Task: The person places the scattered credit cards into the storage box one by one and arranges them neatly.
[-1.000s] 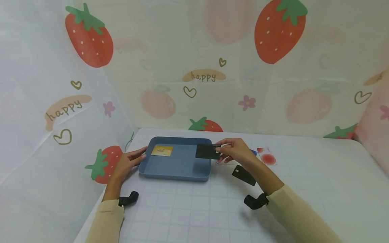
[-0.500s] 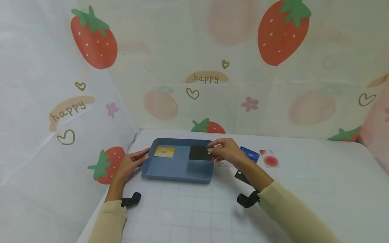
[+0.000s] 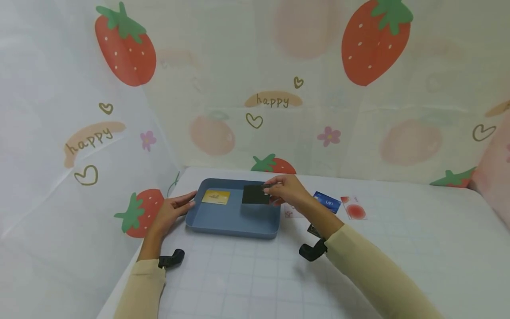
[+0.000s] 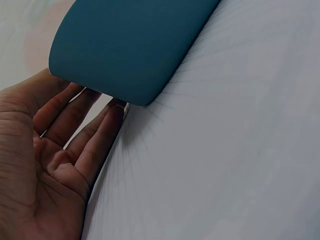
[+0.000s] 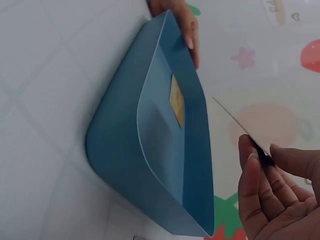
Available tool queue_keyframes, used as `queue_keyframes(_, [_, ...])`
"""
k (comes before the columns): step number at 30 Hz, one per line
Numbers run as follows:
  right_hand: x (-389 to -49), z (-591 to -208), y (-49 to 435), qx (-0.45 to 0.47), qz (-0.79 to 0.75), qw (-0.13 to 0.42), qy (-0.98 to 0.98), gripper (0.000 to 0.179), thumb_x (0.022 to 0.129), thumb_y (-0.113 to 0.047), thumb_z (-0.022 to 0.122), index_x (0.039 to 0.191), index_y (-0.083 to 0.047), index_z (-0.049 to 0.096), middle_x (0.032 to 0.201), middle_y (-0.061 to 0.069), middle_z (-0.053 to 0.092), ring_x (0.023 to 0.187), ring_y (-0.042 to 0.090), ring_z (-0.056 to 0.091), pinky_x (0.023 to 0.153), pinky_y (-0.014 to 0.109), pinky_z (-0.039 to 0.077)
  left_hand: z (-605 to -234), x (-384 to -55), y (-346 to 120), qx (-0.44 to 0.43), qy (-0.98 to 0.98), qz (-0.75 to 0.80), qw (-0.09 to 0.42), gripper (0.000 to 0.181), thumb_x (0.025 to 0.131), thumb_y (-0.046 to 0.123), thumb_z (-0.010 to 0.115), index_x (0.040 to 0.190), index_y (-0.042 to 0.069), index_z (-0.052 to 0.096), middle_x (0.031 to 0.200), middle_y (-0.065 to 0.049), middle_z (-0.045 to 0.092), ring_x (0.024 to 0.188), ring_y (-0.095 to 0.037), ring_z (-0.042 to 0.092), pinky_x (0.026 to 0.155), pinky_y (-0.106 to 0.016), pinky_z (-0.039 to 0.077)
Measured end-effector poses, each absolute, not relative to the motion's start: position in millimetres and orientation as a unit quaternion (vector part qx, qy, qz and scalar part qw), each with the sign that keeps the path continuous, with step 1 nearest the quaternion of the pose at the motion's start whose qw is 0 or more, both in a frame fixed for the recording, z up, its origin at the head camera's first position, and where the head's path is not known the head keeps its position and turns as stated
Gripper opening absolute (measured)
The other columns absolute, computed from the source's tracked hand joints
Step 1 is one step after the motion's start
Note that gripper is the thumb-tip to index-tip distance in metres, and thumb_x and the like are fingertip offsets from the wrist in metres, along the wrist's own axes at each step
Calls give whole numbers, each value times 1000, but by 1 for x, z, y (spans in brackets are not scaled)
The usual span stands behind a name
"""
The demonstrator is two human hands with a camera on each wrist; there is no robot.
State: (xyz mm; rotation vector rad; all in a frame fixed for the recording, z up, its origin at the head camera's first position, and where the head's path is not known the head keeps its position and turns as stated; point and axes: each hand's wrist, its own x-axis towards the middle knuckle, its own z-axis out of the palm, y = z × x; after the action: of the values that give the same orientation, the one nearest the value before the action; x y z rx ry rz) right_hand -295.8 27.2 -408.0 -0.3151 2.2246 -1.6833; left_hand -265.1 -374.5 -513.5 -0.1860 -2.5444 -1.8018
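My right hand [image 3: 287, 190] pinches a black card [image 3: 255, 194] by its right end, between thumb and fingers. In the head view the card appears over the right half of a blue rectangular tray [image 3: 235, 226]; the right wrist view shows the card [image 5: 235, 119] edge-on, raised above the tray's rim. A yellow card [image 3: 215, 197] lies flat inside the tray at its left. My left hand [image 3: 169, 215] touches the tray's left end with its fingers fairly straight. In the left wrist view those fingers [image 4: 97, 145] reach to the tray's outer wall, tips partly hidden.
Right of the tray on the white table [image 3: 247, 279] lie a blue card [image 3: 327, 202], a white card with a red circle [image 3: 353, 208] and another white card [image 3: 292, 211], partly covered by my right hand. A second black card [image 3: 313, 231] is mostly hidden under my right forearm.
My right hand has carried the black card leftward, from the tray's right rim to further over the tray. More of the blue card shows now. The left hand stays at the tray's left end.
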Motion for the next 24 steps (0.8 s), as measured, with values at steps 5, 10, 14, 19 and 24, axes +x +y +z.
queue_keyframes(5, [-301, -409, 19, -96, -586, 169, 787, 28, 93, -13, 74, 119, -1, 72, 100, 14, 76, 75, 22, 74, 68, 33, 62, -514, -267, -374, -57, -817, -574, 8, 51, 97, 26, 71, 144, 12, 59, 149, -10, 53, 131, -11, 55, 93, -17, 51])
queue_keyframes(10, [-305, -408, 10, -80, -596, 172, 780, 27, 93, -11, 74, 118, -1, 73, 99, 15, 75, 72, 21, 73, 66, 32, 62, -515, -267, -374, -57, -813, -579, 7, 50, 97, 24, 71, 144, 12, 59, 149, -10, 54, 131, -10, 55, 93, -17, 51])
queue_keyframes(14, [-308, -407, 2, -68, -609, 181, 770, 26, 92, -8, 74, 117, 0, 73, 97, 17, 75, 65, 20, 71, 67, 34, 62, -515, -267, -374, -58, -810, -584, 6, 51, 97, 25, 72, 144, 11, 58, 149, -10, 53, 128, -7, 56, 92, -17, 51])
queue_keyframes(19, [-312, -408, -7, -55, -622, 190, 758, 27, 93, -4, 73, 118, 4, 71, 96, 19, 74, 60, 18, 70, 83, 48, 59, -515, -268, -375, -56, -810, -584, 7, 52, 96, 28, 73, 144, 12, 59, 149, -10, 53, 126, -3, 57, 93, -17, 51])
queue_keyframes(24, [-317, -411, -16, -32, -625, 194, 756, 27, 93, -1, 72, 119, 7, 69, 99, 20, 74, 60, 18, 70, 87, 52, 57, -515, -270, -376, -53, -811, -583, 7, 53, 95, 31, 74, 143, 13, 60, 149, -9, 53, 125, -3, 57, 93, -17, 51])
